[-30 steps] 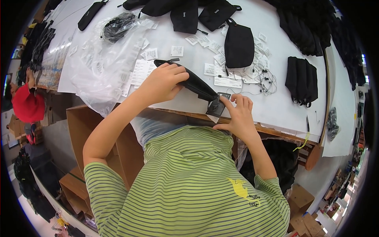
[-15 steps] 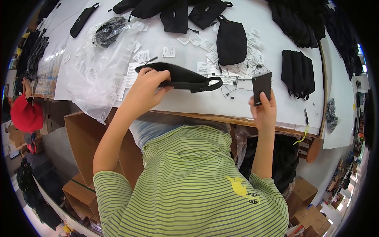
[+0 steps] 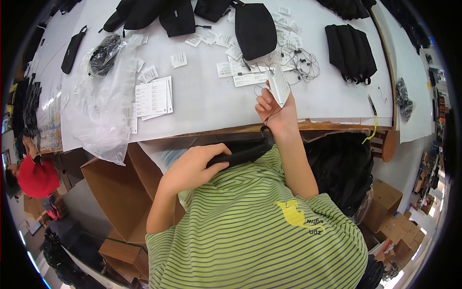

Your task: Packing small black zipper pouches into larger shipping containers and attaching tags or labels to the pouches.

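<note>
Gripped in my left hand is a black zip pouch, held against the front of my shirt below the table's edge. Its loop handle sticks up beside my right wrist. My right hand is closed on a folded white hang tag, raised over the table edge. A thin dark string runs from near that hand down toward the loop; whether it passes through the loop I cannot tell. Beyond the tag lie loose tag strings and a black pouch lying flat.
Small white labels and a stack of printed cards lie on the white table. Clear plastic drapes over the left edge. Folded black pouches and thread snips are at right. An open cardboard box stands below.
My left hand has brought the pouch down off the table toward my body. My right hand has moved left to the loop, and the tag's pale side now shows instead of its black one.
</note>
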Tool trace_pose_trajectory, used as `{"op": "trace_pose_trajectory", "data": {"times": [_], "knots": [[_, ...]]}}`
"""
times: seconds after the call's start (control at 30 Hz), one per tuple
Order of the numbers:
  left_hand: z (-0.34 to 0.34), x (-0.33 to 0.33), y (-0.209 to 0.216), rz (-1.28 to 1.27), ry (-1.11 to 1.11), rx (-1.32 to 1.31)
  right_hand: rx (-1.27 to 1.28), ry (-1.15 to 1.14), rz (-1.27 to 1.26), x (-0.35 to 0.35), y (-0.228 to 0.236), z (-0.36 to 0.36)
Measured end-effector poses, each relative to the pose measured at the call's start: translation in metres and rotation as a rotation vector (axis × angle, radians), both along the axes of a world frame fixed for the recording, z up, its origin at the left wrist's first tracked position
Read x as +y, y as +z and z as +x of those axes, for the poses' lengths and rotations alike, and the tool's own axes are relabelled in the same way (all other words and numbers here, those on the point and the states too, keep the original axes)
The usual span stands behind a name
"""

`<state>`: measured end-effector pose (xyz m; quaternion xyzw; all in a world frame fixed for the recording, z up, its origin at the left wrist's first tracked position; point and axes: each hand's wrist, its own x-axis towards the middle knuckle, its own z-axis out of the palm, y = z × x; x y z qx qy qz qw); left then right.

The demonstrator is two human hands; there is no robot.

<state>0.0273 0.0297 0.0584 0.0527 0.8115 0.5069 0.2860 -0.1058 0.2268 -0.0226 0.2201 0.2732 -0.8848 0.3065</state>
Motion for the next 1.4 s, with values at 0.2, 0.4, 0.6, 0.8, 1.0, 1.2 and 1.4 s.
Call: {"op": "trace_pose_trajectory", "data": {"times": [0.2,0.4,0.6,0.8,1.0,1.2,1.4], "knots": [[0.0,-0.003,-0.001,-0.018,-0.017,-0.088,-0.266,-0.014,0.213,-0.012,0.02,0.017],[-0.003,-0.002,-0.003,-0.033,-0.058,-0.082,-0.11,0.155,-0.075,0.013,-0.012,0.031],[-0.009,0.0,0.007,-0.061,-0.082,-0.107,0.149,-0.077,0.451,0.008,0.011,0.007],[-0.006,-0.004,-0.002,-0.149,0.067,-0.043,0.657,-0.019,0.782,0.018,0.042,-0.008],[-0.001,0.001,-0.01,-0.284,0.154,0.432,0.779,0.189,0.714,0.013,0.067,0.001],[-0.008,0.008,-0.007,-0.29,0.172,0.536,1.457,0.899,1.198,0.005,0.066,0.011],[-0.015,-0.001,-0.016,-0.212,-0.016,0.423,1.347,1.261,1.049,0.004,0.057,0.022]]}}
